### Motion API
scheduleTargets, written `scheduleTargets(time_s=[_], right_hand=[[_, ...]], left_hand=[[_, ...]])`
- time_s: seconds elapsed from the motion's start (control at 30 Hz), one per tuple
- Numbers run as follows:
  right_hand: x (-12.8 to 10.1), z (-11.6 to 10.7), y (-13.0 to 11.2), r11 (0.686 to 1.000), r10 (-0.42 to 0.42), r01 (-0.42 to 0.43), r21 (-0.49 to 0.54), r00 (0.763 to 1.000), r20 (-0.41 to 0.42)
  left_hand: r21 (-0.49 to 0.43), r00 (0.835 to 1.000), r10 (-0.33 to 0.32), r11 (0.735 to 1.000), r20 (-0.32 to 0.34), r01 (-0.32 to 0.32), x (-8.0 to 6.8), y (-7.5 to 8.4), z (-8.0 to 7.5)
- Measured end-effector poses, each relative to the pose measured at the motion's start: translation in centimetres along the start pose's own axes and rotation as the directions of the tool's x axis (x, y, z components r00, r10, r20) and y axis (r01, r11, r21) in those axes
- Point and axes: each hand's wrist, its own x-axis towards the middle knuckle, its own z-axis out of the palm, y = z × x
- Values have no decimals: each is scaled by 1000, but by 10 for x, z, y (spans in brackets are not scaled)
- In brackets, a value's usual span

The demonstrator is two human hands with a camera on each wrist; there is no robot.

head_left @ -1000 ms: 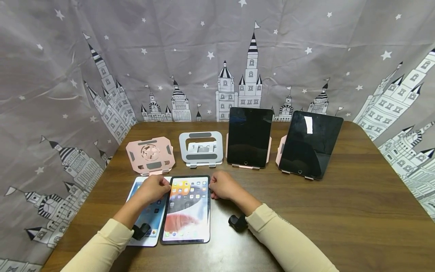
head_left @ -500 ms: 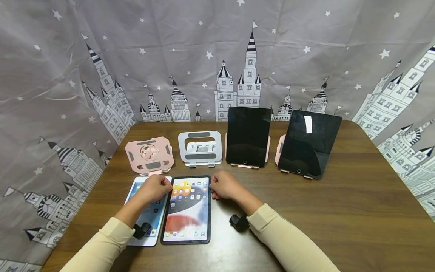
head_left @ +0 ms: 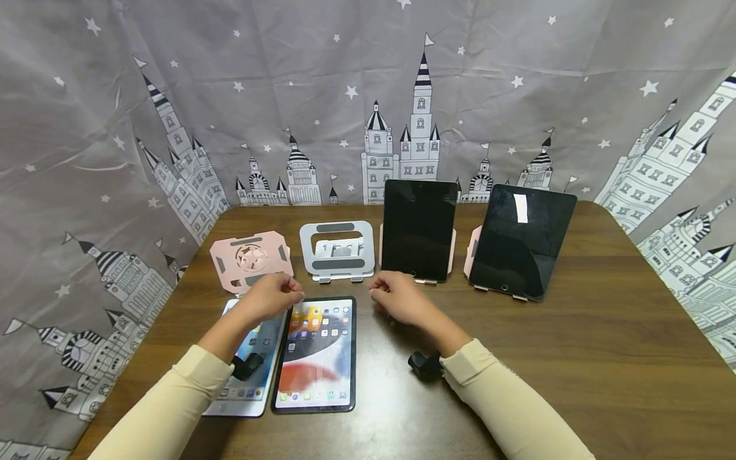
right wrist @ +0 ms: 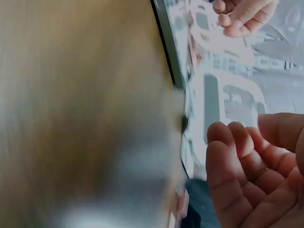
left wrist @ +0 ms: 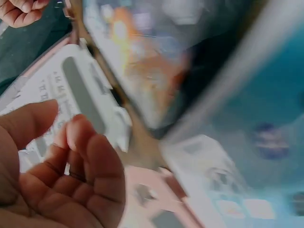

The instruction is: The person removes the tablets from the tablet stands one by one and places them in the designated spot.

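Note:
My left hand (head_left: 269, 298) hovers over the top of a white-framed tablet (head_left: 250, 383), with its fingers loosely curled and nothing between them, as the left wrist view also shows. Beside that tablet lies a dark-framed tablet (head_left: 313, 367), flat on the table, its home screen lit. To the right of its top corner my right hand (head_left: 404, 299) is raised, bare of any object, fingers relaxed in the right wrist view. Between and behind the hands stands a light grey tablet stand (head_left: 339, 273). A pink tablet stand (head_left: 227, 252) is partly covered by the left hand.
Two black tablets lean on pink stands at the back, one upright (head_left: 420, 223) and one tilted sideways (head_left: 520, 249). The wooden table (head_left: 598, 345) reaches to a grey curtain (head_left: 322, 76) with printed castles. Black wrist cameras hang under both sleeves.
Both hands have left the dark-framed tablet's side edges and moved up toward the grey stand, the right one also outward. The dark-framed tablet stays in place.

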Motion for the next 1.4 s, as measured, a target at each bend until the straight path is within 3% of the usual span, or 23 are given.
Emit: scheduleTargets(time_s=[0.13, 0.3, 0.6, 0.9, 1.23, 1.4], right_hand=[[-2, -27, 3, 998, -21, 17, -68, 998, -58], [-5, -64, 10, 997, -30, 19, -78, 988, -148], [-15, -128, 19, 990, 29, -65, -128, 963, -269], [-14, -165, 19, 971, -1, -81, -224, 939, -343], [0, -170, 19, 969, 3, -96, -229, 927, -374], [8, -168, 21, 972, 21, -110, -209, 921, -390]], left_hand=[[-51, 994, 109, 993, 7, -109, 15, 25, -3], [-49, 974, 225, 973, -4, -225, 36, 57, 0], [-130, 955, 288, 946, -76, -296, 61, 105, 5], [-191, 942, 283, 930, -179, -315, 90, 125, 7], [-182, 930, 265, 931, -255, -315, 110, 132, 13], [-173, 930, 258, 936, -261, -308, 117, 139, 18]])
